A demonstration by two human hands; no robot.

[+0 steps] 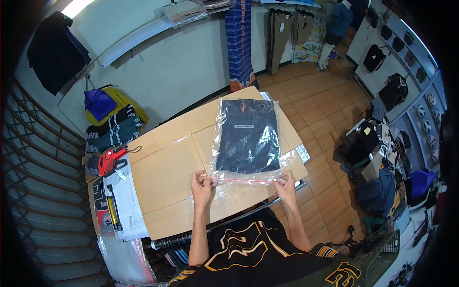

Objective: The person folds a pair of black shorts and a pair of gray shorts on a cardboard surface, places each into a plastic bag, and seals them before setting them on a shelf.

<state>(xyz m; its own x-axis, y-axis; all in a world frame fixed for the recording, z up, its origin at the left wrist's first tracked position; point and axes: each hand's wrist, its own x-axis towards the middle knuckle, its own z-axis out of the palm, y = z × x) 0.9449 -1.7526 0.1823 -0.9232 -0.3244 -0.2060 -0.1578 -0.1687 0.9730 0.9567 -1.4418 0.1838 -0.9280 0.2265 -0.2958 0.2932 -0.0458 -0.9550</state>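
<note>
1. A clear plastic bag (pixel 215 138) lies flat on the brown counter (pixel 167 165), toward its right-hand part, directly in front of the person.
2. Inside the bag sits a folded dark garment (pixel 247 148), with a small red mark (pixel 243 107) near its far end and a pale narrow label (pixel 244 126) below that.
3. A red strip (pixel 241 181) runs along the bag's near edge, between the two hands.
4. The left hand (pixel 201 183) has its grip pinched on the near-left corner of the bag, thumb and fingers together.
5. The right hand (pixel 283 185) has its grip pinched on the near-right corner in the same way.
6. Left of the counter's brown surface, a red tape dispenser (pixel 110 161) stands near a yellow-and-black pump (pixel 113 208), which lies beside a white sheet (pixel 130 210).
7. Beyond the counter, a blue patterned pillar (pixel 238 43) rises by the wall, and tiled floor (pixel 311 103) stretches to the right.
</note>
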